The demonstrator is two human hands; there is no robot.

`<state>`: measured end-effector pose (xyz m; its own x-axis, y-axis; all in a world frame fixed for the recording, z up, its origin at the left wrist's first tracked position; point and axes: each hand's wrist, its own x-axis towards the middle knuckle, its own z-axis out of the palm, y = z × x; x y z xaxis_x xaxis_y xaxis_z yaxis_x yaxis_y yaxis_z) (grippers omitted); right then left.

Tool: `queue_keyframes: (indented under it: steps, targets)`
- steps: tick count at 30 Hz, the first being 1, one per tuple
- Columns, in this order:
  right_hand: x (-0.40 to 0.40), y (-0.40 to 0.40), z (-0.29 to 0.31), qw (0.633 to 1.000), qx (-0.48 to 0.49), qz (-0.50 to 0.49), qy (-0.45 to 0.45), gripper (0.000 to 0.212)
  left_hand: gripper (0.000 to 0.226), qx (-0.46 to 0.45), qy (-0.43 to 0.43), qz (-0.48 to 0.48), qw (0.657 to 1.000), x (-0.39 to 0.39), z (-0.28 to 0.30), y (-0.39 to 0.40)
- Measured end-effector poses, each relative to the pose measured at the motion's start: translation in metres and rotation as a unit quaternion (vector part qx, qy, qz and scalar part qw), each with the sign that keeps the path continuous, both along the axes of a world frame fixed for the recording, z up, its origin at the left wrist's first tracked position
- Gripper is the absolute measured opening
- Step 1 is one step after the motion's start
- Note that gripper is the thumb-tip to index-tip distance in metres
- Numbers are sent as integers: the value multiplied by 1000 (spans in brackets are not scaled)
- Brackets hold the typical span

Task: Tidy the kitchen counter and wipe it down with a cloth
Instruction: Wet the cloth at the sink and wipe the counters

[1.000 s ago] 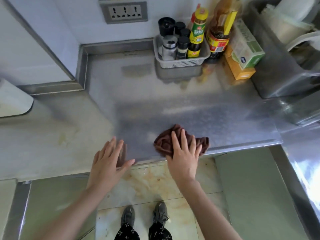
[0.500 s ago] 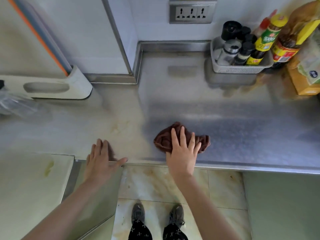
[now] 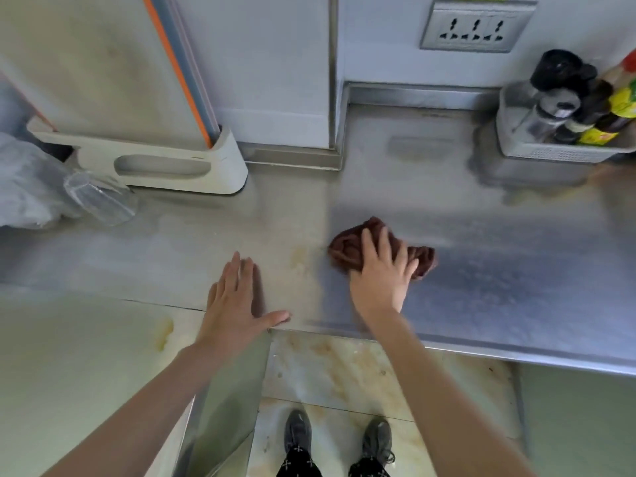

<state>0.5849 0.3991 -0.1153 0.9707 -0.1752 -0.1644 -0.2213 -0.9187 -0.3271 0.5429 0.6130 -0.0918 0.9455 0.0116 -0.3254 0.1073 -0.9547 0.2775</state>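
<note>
In the head view, the steel table [image 3: 516, 270] fills the middle of the frame, and a crumpled brown cloth [image 3: 347, 247] lies on it just right of centre, near the front edge. The right hand [image 3: 382, 277] lies on top of the cloth with its fingers [image 3: 370, 246] spread and nearly straight, pressing it flat against the table rather than clenching it; part of the cloth sticks out past the hand toward 3 o'clock and toward 10 o'clock. The left hand [image 3: 237, 304] sits at about 9 o'clock from the cloth, well apart from it, palm down and released, fingers together and straight, thumb stretched along the table's front edge; it holds nothing. A yellowish stain [image 3: 301, 261] marks the surface between both hands. At 10 o'clock from the cloth, far back against the wall, stands a pale plastic holder [image 3: 165, 163] with an orange-edged board upright in it. Beside it, toward the left border, a clear glass [image 3: 98, 197] lies tilted against a crumpled clear plastic bag [image 3: 24, 187]. At 1 o'clock, in the far right corner, a grey basket [image 3: 550, 151] carries dark-capped shakers and sauce bottles. A wall socket [image 3: 476, 25] is mounted above the table at 12 o'clock. At 6 o'clock, below the table edge, two dark shoes [image 3: 297, 432] stand on a stained tile floor.
</note>
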Motion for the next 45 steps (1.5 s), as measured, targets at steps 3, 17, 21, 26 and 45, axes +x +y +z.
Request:
queue_keyframes:
  steps: [3,17,21,26,45]
  targets:
    - [-41,56,-8,986,-9,158,-57,76,134,-11,23,-22,999,8,-6,11]
    - [22,89,-4,988,-18,151,-12,71,127,12,61,-46,997,40,-1,54]
    - [-1,90,-10,943,-47,328,-37,66,127,19,73,-38,996,36,-2,52]
    - [95,56,2,971,-46,236,4,69,128,29,76,-46,996,37,1,53]
    - [107,120,-1,975,25,220,-29,67,109,-16,19,159,987,-1,10,56]
